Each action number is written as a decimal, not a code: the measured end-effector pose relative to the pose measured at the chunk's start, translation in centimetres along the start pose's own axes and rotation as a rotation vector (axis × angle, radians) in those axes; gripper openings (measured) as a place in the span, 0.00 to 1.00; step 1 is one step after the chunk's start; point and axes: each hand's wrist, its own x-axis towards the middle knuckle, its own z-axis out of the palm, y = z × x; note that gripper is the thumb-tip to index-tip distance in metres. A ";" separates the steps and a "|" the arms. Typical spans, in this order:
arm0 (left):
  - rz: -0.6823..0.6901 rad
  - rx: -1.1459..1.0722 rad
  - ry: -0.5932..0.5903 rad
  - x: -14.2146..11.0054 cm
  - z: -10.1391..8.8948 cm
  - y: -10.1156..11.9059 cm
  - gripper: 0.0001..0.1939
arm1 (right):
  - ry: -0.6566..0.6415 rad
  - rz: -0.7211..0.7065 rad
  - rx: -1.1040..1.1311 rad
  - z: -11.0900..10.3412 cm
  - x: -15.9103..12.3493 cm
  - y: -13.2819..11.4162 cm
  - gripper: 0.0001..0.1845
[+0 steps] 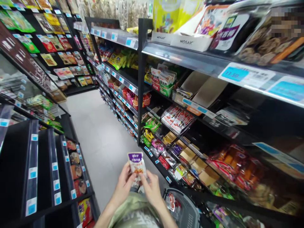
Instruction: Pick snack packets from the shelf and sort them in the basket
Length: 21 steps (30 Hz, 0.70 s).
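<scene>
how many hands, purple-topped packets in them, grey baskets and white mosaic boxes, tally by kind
Hands (left hand, right hand): 2
Purple-topped packet, held: 1
Grey basket: 1
White MOSAIC boxes: 2
Total: 6

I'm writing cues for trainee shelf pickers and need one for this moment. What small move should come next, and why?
Probably lower the purple-and-white packet rightward toward the grey basket: the left hand and right hand both hold it, and the basket stands close by on the right, open-topped, with other packets inside.
</scene>
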 end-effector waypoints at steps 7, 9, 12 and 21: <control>-0.021 -0.039 0.028 3.6 3.3 0.6 0.20 | 0.139 0.004 0.165 -3.1 2.7 -0.5 0.15; 0.005 -0.032 0.041 4.6 4.3 0.6 0.18 | 0.214 0.019 0.187 -3.4 3.0 -0.1 0.15; 0.025 -0.032 0.047 5.7 5.2 0.4 0.15 | 0.367 -0.001 0.196 -3.8 3.5 0.4 0.16; 0.190 0.132 -0.130 9.8 2.0 1.4 0.20 | 0.437 -0.131 0.158 -2.7 7.6 -0.2 0.20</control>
